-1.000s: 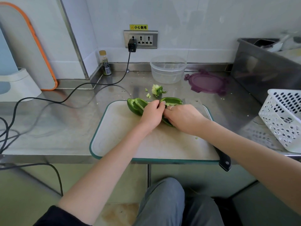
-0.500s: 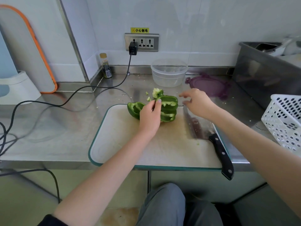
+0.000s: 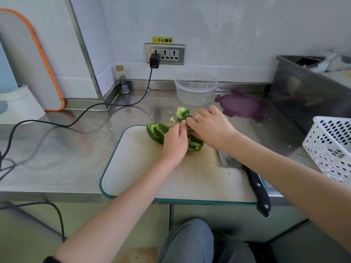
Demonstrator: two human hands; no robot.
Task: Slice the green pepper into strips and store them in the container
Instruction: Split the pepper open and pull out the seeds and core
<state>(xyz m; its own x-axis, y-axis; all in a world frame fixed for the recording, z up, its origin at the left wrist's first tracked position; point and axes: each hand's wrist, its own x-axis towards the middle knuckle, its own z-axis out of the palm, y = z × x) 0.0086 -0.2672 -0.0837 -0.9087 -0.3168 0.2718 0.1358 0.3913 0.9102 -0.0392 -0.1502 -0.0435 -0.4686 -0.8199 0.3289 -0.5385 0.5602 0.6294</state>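
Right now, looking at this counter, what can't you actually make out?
- Head view: the pepper half is mostly covered by the left hand and right hand; their fingertips' grip is hidden.
- Knife: most of the blade lies under the right forearm.
- Small bottle: label too small to read.
- White basket: cut off by the right edge.
- Metal bin: contents blurred.

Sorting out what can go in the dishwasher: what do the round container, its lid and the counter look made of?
Container: clear plastic, slightly cloudy; you see through its walls.
Lid: translucent purple plastic with clip tabs, probably.
Counter: brushed stainless steel, showing dull reflections.
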